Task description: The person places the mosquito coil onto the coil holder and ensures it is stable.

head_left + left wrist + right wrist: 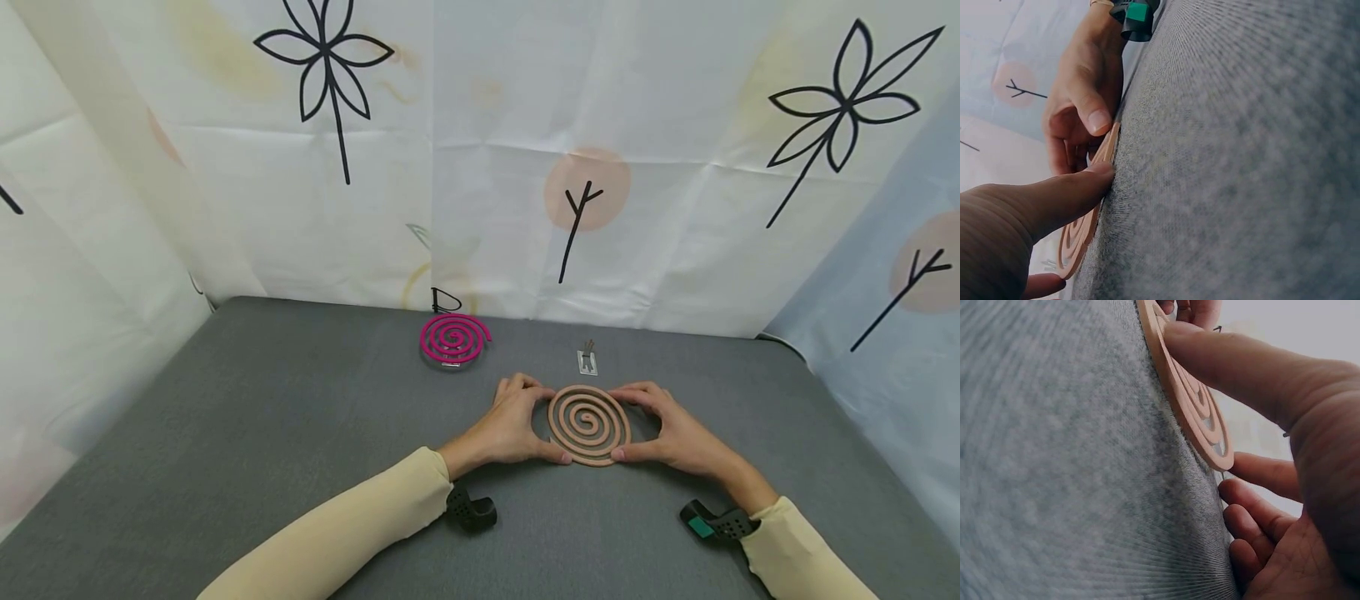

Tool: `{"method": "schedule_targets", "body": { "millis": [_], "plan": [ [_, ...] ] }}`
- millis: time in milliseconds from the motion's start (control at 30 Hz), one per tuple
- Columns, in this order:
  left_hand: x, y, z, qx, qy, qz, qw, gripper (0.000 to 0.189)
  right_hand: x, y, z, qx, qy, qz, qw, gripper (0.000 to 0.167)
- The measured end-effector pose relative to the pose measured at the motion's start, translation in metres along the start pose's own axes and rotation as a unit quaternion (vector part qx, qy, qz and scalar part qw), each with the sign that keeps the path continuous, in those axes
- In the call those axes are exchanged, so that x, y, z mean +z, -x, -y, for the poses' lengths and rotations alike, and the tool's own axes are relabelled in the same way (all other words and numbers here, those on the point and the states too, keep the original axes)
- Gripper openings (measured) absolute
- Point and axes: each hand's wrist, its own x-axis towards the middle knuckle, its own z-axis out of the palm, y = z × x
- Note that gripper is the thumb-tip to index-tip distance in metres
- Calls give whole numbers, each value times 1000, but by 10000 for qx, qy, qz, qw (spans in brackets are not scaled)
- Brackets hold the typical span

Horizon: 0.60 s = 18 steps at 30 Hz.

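Note:
A flat tan mosquito coil (590, 419) lies low over the grey tabletop, between the two hands. My left hand (513, 422) holds its left edge, thumb at the near rim and fingers at the far rim. From the other side my right hand (670, 431) grips the coil in the same way, its thumb (1229, 359) pressing the near edge in the right wrist view. In the left wrist view the coil (1088, 225) shows edge-on, close to the cloth, partly hidden behind the left thumb (1072, 194).
Just beyond the tan coil lies a small metal coil stand (587, 361). A pink mosquito coil (454, 338) sits on another support at the back, left of it. Patterned white curtains (495, 233) border the grey table (300, 400) at the back and sides.

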Motion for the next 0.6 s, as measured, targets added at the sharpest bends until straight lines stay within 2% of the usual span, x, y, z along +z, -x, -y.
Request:
{"method": "schedule_targets", "body": {
  "millis": [167,367,600],
  "plan": [
    [0,1,0,12,48,-69,10000,82,0,-1,0,20,-114,-152,9998,55],
    [1,1,0,110,18,-119,9999,81,-1,-1,1,161,-854,-226,9960,45],
    [2,1,-1,476,117,-221,9986,82,-3,0,2,398,-1273,-431,9901,39]
  ]
}}
